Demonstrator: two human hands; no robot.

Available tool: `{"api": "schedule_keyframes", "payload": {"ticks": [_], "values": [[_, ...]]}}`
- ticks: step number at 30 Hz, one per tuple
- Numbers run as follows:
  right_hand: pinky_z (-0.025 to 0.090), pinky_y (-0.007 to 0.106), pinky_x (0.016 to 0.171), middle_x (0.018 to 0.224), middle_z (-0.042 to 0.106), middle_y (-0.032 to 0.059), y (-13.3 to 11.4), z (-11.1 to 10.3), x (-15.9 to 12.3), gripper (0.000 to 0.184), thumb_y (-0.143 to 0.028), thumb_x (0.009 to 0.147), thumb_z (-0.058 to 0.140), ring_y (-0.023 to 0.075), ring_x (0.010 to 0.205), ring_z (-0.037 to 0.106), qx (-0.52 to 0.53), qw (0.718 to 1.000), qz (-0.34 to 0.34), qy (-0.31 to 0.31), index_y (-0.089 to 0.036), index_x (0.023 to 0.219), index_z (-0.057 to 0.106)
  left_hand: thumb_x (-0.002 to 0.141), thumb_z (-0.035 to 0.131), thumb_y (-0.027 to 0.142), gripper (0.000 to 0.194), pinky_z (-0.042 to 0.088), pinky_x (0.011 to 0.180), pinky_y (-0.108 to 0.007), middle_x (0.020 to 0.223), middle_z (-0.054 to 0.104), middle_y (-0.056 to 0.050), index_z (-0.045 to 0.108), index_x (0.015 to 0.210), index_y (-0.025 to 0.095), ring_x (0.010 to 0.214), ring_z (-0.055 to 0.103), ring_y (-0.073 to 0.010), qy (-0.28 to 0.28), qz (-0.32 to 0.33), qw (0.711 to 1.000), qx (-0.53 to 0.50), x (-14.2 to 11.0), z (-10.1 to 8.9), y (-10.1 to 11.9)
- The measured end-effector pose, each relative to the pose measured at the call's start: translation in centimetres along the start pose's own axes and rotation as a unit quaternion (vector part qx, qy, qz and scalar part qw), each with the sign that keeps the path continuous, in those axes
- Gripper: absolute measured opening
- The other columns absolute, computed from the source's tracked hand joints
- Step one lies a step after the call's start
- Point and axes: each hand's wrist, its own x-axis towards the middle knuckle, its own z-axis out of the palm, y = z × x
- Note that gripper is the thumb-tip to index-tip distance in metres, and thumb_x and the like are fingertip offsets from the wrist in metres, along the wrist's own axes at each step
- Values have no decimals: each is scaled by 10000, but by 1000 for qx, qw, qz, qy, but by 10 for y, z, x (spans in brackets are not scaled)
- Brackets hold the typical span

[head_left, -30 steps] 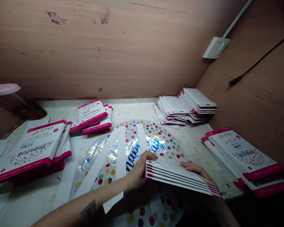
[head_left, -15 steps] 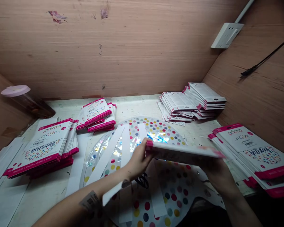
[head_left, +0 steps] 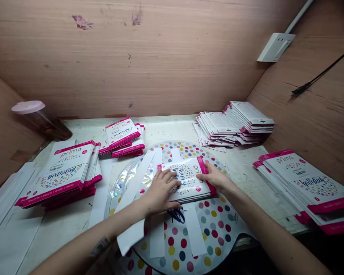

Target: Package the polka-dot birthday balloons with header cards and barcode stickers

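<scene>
A small stack of white and pink balloon packets [head_left: 190, 183], printed "happy birthday", lies sideways across flat foil balloons [head_left: 186, 244] with coloured dots. My left hand [head_left: 162, 187] rests over the stack's left end, fingers spread flat on the top packet. At the other end, my right hand [head_left: 215, 177] grips the pink edge, thumb on top; its other fingers are mostly hidden. White paper strips [head_left: 157, 240] lie on the balloons. One curled strip [head_left: 132, 235] sits under my left forearm, which has a barcode sticker [head_left: 99, 246].
Packet piles stand at left [head_left: 65, 168], back left [head_left: 122, 133], back right [head_left: 235, 124] and right [head_left: 306, 179]. A lidded drink cup [head_left: 43, 120] leans in the left corner. Wooden walls [head_left: 174, 57] enclose the table, with a socket [head_left: 275, 47] and black cable [head_left: 318, 74] at right.
The packet stack was held up, tilted edge-on between both hands; now it lies flat on the balloons. My left hand has spread over its top. The view has shifted slightly.
</scene>
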Motion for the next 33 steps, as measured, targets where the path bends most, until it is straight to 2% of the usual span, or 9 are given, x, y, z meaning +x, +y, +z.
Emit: {"api": "schedule_keyframes", "payload": {"ticks": [3,5,8,13,16,18,24,28,33], "values": [[453,520,951,1282,532,175,-6,-3,-3,671,-214,618,777,392,1226,487,-100,990,-35,98,-172,1230,507,710,768,507,608,286,1091,-631,1409,495,-115,579,1234,264,1342,360,-408,-16,20,999,36,7,7,-3],[334,586,1033,1369,428,187,-17,1,4,701,-224,669,755,428,1328,337,-223,955,-122,156,-182,1308,471,715,754,524,611,307,1074,-626,1416,488,-111,569,1242,274,1334,364,-412,-17,25,999,44,7,12,-6],[346,523,1042,1282,503,152,-40,20,34,471,-271,833,638,345,1276,412,-359,893,-250,104,-187,1281,522,707,756,523,604,294,1077,-624,1409,492,-102,567,1226,278,1329,363,-408,-10,32,998,53,6,16,-8],[487,402,908,1154,599,84,-79,54,98,305,-252,895,608,216,1075,573,-362,887,-284,34,-166,1185,574,691,757,506,595,268,1093,-615,1363,511,-94,567,1200,265,1300,380,-395,0,46,997,69,7,15,-7],[532,336,763,999,647,51,-88,51,100,151,-256,864,654,162,854,624,-354,881,-313,20,-147,967,637,699,739,498,593,320,1076,-571,1367,500,-105,565,1206,245,1286,385,-395,-2,56,995,77,7,14,-7],[525,295,739,920,664,42,-82,42,82,20,-164,828,654,149,804,626,-340,870,-357,17,-158,847,650,698,734,489,590,347,1061,-550,1365,497,-112,566,1203,235,1273,394,-395,1,63,994,85,8,14,-7],[546,356,844,934,733,53,-12,38,6,169,-99,862,579,197,921,668,-311,825,-471,14,-204,869,710,700,728,470,571,372,1038,-523,1284,537,-135,578,1181,202,1214,441,-380,8,77,991,106,9,12,-4],[529,467,953,1114,713,99,23,47,-6,269,-120,923,489,236,1071,645,-306,808,-502,39,-214,1031,717,697,726,475,719,410,1006,-481,1377,485,-192,494,1287,136,1200,471,-360,-3,39,993,107,11,8,1],[518,436,989,1185,671,135,29,47,-23,294,-139,935,474,242,1146,601,-314,787,-530,44,-165,1138,686,740,655,537,871,394,1019,-455,1527,379,-150,372,1442,107,1196,482,-359,-55,45,986,153,14,5,3]]}}
